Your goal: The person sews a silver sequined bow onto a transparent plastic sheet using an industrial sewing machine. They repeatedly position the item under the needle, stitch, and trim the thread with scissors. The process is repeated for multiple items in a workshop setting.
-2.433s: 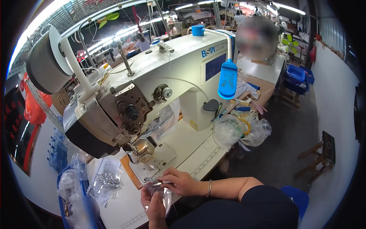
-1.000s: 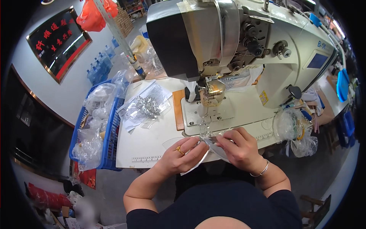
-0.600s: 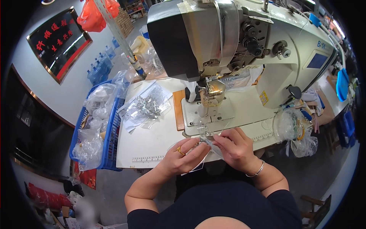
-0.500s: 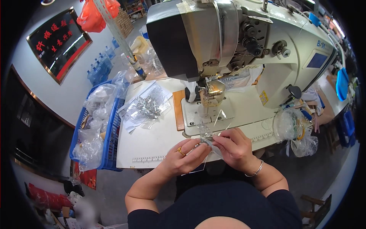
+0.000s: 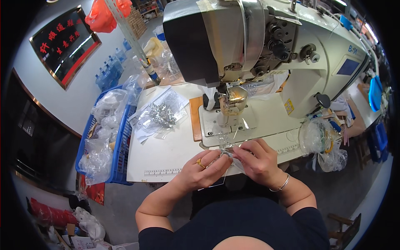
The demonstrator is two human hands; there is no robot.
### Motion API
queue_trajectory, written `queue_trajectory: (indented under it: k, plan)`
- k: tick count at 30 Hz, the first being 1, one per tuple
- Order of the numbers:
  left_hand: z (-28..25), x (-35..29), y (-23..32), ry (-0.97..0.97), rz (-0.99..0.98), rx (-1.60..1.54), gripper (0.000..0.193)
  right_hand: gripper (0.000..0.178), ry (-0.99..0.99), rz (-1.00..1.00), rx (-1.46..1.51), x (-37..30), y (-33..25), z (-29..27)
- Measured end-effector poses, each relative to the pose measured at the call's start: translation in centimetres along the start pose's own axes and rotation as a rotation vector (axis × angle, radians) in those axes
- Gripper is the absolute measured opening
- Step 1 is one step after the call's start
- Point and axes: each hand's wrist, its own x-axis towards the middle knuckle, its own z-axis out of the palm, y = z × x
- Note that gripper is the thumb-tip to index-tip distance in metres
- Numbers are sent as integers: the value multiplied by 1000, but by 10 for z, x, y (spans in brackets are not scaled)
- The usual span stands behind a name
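Just in front of the sewing machine (image 5: 266,50), at the near edge of its white table, my two hands meet. My left hand (image 5: 203,170) is closed, its fingers pinching a clear plastic piece (image 5: 226,151) with small shiny silvery bits on it. My right hand (image 5: 257,161) has thumb and fingertips pressed together on the same piece, right beside the left fingertips. Part of the clear plastic reaches up toward the needle area (image 5: 227,104), and a thin clear edge shows below my left hand. My fingers hide much of the piece, so its exact kind cannot be made out.
Left on the table, a pile of small silvery pieces (image 5: 162,116) lies on clear and white sheets. A blue basket (image 5: 121,156) of plastic bags stands beside the table. At the right lies a bundle of clear plastic (image 5: 316,139). A ruler strip (image 5: 162,171) runs along the near edge.
My left fingertips have drawn in closer to my right ones over the clear piece. The right hand has shifted slightly; both still grip the piece in nearly the same place.
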Motion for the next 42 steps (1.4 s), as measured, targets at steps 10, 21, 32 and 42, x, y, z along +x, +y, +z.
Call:
queue_trajectory:
  k: [10, 21, 32, 42]
  plan:
    - [0, -5, -2, -25, 24, 16, 24, 25, 19, 34, 18, -4, 1, -1]
    - [1, -9, 0, -86, 118, 11, 24, 14, -245, 109, 19, 9, -1, -18]
    - [-1, -12, 0, -20, 116, -91, 24, 12, -351, -20, 349, 20, 34, -15]
    - [4, -18, 0, 2, 63, -183, 23, 15, -270, 97, 570, -1, 47, -3]
